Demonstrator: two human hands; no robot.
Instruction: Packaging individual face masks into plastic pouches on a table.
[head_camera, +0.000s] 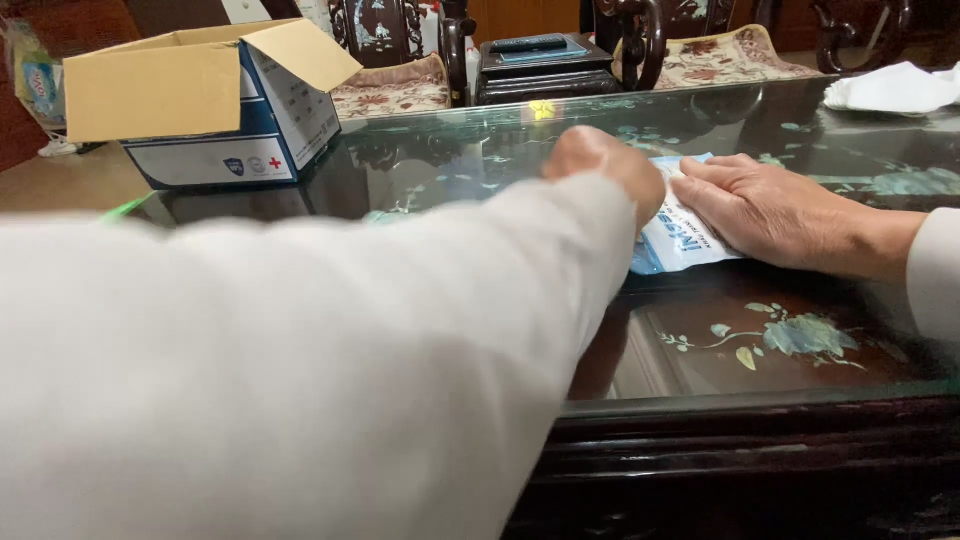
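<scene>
Blue-white packet (678, 240) flat under right hand (765, 208), left hand (605, 165) grip clenched at its edge, open box (205, 100) behind

packet (680, 238) on table (800, 350) under right hand (770, 205); box (200, 105) far left.

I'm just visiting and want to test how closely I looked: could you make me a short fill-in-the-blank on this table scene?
1. The right hand lies flat on a white and ____ packet.
2. The left hand is closed at the packet's ____ edge.
3. The cardboard box at the far left has its flaps ____.
4. The table top is covered by reflective ____.

Missing words: blue; left; open; glass
</scene>
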